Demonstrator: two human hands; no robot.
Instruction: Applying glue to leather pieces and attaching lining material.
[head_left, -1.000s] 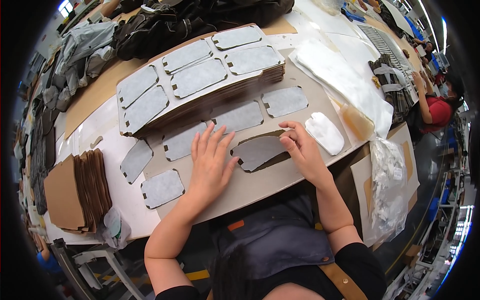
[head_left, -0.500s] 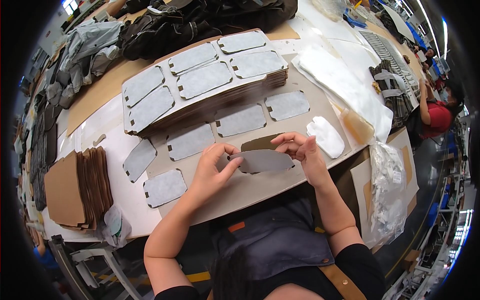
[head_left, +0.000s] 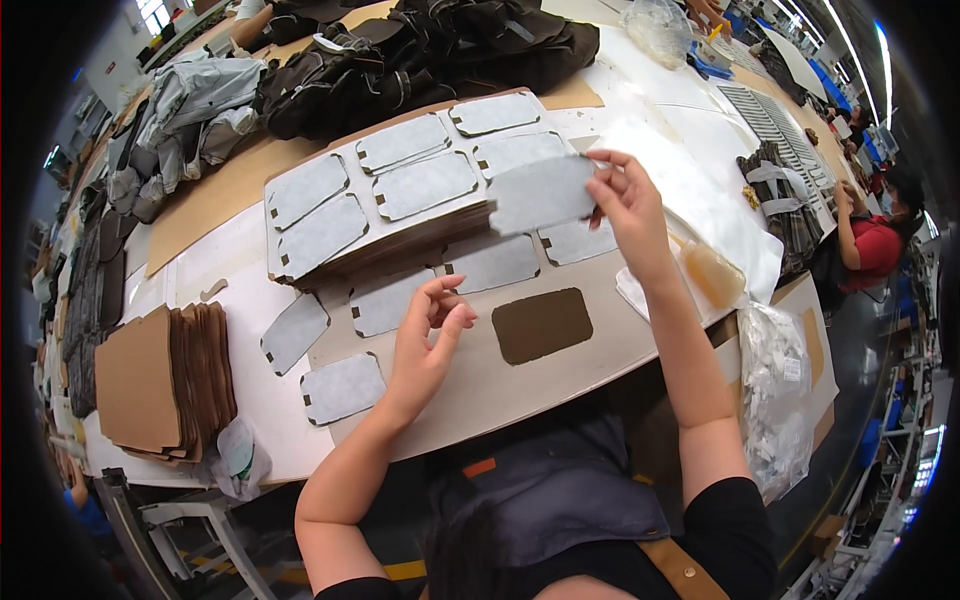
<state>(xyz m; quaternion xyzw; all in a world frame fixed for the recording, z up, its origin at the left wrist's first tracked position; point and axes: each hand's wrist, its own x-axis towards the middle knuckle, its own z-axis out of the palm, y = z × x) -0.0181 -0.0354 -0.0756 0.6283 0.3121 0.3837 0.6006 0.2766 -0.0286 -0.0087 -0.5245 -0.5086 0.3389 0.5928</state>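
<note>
My right hand [head_left: 628,203] holds a grey rounded-rectangle foam piece [head_left: 540,194] lifted above the table. It hangs over the near edge of a stack of cardboard sheets [head_left: 395,247] that carry several more grey pieces. My left hand [head_left: 428,345] hovers open over a flat cardboard sheet [head_left: 470,375], fingers curled, holding nothing. Just right of that hand the sheet shows a dark brown rounded-rectangle opening [head_left: 541,324]. Other grey pieces [head_left: 341,388] still sit in the same sheet around it.
A pile of brown cardboard pieces [head_left: 160,380] lies at the left table edge. Dark and grey garments [head_left: 380,60] are heaped at the back. Clear plastic bags [head_left: 775,390] hang at the right. Another person in a red top [head_left: 870,245] works at far right.
The grey piece has been lifted out of the sheet by my right hand and raised up and away, exposing the dark opening. My left hand has left the sheet and hovers open.
</note>
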